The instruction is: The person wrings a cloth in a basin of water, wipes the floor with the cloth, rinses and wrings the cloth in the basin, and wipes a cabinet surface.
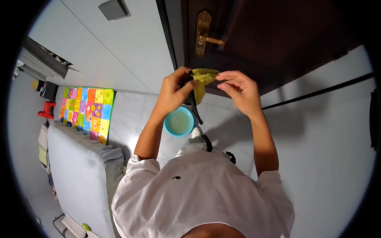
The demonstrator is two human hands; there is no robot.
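Note:
In front of the door I have a yellow cloth (201,88), folded and bunched, between my two hands. My left hand (174,90) is closed at the cloth's left side, around a thin black stick-like thing (194,104) that hangs downward past the cloth. What this black thing is, I cannot tell. My right hand (240,89) pinches the cloth's right edge between thumb and fingertips. Below my left hand, a light blue basin (166,123) with cloudy liquid stands on the floor, close to my white shoe (196,132).
A dark brown door (254,43) with a gold handle (210,40) rises ahead. At the left lie a colourful play mat (85,111) and a bed (77,174) with a pale cover. Beyond the mat stands a red stool (47,110). A white wall (127,51) adjoins the door.

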